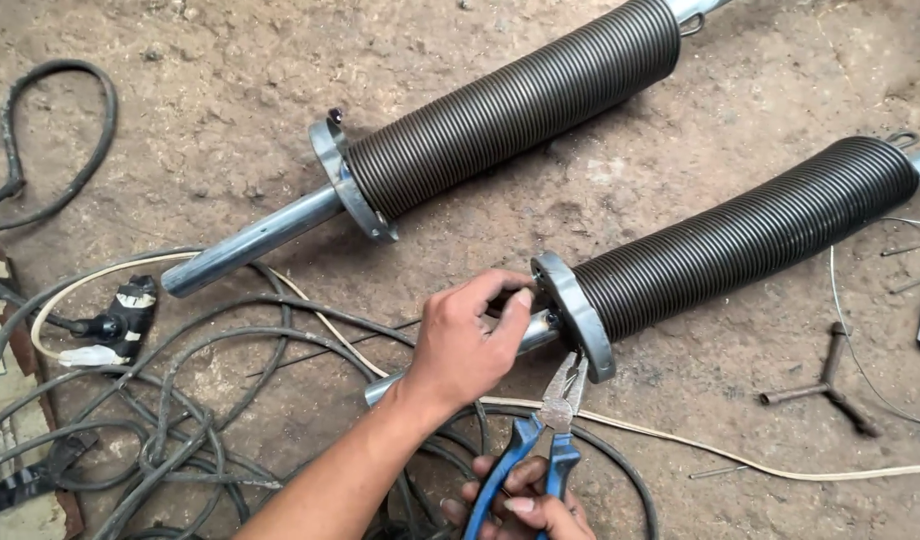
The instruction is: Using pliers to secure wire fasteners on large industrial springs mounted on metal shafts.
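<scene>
My left hand [465,340] is closed around the steel tube just beside the round plate [575,312] of the near spring [750,235]. My right hand [525,505] grips the blue pliers [540,445], whose nose touches the plate's lower edge, above the cables [180,420].

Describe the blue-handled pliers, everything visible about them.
The pliers are combination pliers with blue grips edged in darker trim and a bare grey metal head. They stand nearly upright in the picture, nose up, jaws slightly parted at the lower rim of the nearer spring's metal flange. The right hand grips the handles from below; the left hand rests on the tube beside them.
</scene>
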